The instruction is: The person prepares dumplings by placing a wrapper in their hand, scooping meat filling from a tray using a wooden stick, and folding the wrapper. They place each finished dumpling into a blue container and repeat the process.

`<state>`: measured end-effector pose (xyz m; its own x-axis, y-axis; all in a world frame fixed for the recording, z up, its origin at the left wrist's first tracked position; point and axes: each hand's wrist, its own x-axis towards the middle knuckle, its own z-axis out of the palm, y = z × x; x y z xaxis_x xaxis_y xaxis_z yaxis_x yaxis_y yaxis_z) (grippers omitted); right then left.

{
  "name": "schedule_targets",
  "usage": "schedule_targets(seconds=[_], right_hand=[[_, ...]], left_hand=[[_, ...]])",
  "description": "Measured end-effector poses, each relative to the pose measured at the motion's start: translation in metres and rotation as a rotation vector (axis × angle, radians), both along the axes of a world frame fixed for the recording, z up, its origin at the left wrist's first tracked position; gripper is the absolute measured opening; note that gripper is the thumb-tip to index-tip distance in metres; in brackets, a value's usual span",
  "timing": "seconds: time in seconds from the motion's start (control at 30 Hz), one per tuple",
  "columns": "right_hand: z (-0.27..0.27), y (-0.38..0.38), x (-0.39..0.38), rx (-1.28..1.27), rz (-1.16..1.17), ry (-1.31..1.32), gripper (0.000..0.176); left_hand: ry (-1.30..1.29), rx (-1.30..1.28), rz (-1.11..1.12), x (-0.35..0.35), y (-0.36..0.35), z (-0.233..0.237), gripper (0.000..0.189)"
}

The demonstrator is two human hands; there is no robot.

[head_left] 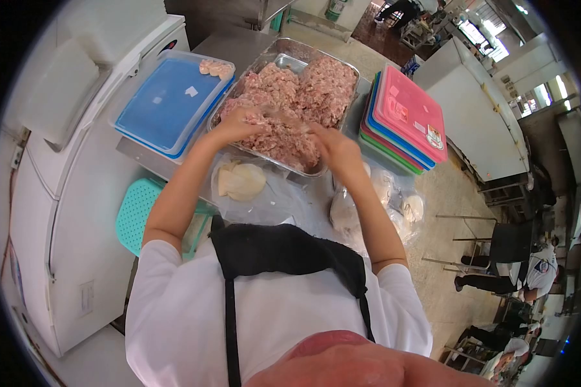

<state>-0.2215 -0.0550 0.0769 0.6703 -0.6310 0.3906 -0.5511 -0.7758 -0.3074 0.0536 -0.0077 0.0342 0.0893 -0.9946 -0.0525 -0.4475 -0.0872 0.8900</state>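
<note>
A deep metal tray (346, 64) holds a large heap of pinkish ground meat (328, 84). My left hand (237, 125) is pressed into the near left part of the heap, fingers curled into the meat and partly hidden by it. From the right, my right hand (334, 149) grips the same near mound, its fingertips sunk in and blurred. Just below the tray, a clear plastic bag (229, 205) lies under pale round dough-like discs (242, 181). Near my right forearm sits another clear bag with pale rounded pieces (384, 200).
Blue-lidded containers (155, 103) stand left of the tray, with pinkish pieces at one corner. Stacked pink, blue and green lids (410, 113) are on the right. A turquoise perforated basket (139, 209) is below the table's left side, beside a white freezer (90, 238). Other people work far right.
</note>
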Motion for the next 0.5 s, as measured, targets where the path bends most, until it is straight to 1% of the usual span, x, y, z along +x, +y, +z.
schedule_targets(seconds=[0.03,0.07,0.13,0.17,0.23,0.27,0.33,0.37,0.43,0.47,0.5], right_hand=[[-0.003,0.01,0.008,-0.003,0.018,0.02,0.026],[-0.005,0.016,0.012,-0.004,0.031,0.041,0.026],[-0.037,-0.003,0.005,0.006,-0.088,0.285,0.026],[-0.043,-0.016,-0.002,0.002,-0.142,0.408,0.025],[-0.037,-0.017,-0.02,0.125,-0.148,0.384,0.026],[-0.032,-0.016,-0.028,0.184,-0.149,0.374,0.027],[-0.011,-0.007,-0.037,0.266,-0.199,0.192,0.028],[0.002,-0.001,-0.038,0.301,-0.225,0.098,0.029],[0.026,0.014,-0.029,0.431,-0.138,-0.101,0.031],[0.03,0.022,-0.023,0.496,-0.093,-0.203,0.033],[0.027,0.028,-0.013,0.468,-0.044,-0.192,0.032]], left_hand=[[0.03,0.08,0.031,-0.001,0.0,-0.002,0.058],[0.014,0.057,-0.038,0.002,-0.002,-0.005,0.061],[-0.021,0.007,-0.189,0.008,-0.009,-0.01,0.067],[-0.04,-0.012,-0.142,0.009,-0.007,-0.009,0.068],[-0.093,-0.034,-0.059,0.01,0.006,-0.002,0.072],[-0.166,-0.151,-0.104,0.013,0.009,0.006,0.073],[-0.297,-0.382,-0.194,0.015,0.018,0.034,0.076],[-0.249,-0.414,-0.214,0.015,0.018,0.041,0.073],[-0.154,-0.477,-0.249,0.016,0.015,0.05,0.067],[-0.143,-0.391,-0.3,0.016,0.012,0.053,0.065],[-0.132,-0.305,-0.351,0.016,0.007,0.056,0.063]])
